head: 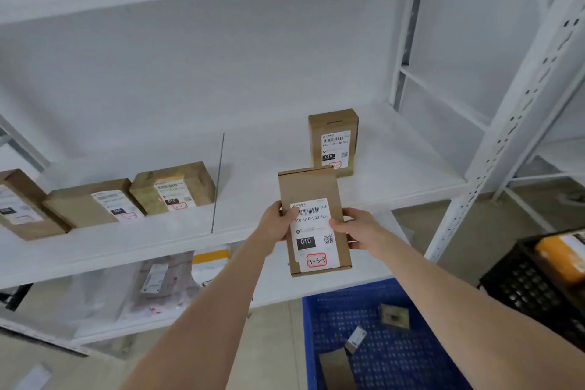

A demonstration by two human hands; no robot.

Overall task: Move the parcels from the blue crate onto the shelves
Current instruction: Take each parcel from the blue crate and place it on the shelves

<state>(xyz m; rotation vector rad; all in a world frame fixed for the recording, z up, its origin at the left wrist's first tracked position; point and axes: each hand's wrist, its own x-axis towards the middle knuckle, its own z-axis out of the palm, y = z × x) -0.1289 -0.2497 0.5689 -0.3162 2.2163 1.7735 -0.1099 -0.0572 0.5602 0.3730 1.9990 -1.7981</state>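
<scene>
Two bare forearms stretch out over a blue crate (411,358), where three small parcels (395,316) lie on the mesh floor. The left hand (274,225) and right hand (354,228) hold a flat cardboard parcel (311,193) upright between them, in the air in front of the edge of a white shelf (395,168). Both sets of fingers (340,226) are clamped on its long sides, thumbs pressed to the white shipping label and the rest curled behind. On the shelf just beyond stands a second labelled box (334,142). Left of a thin divider rod (218,180), three more boxes (172,188) lie in a row. A black crate (522,288) sits at right.
</scene>
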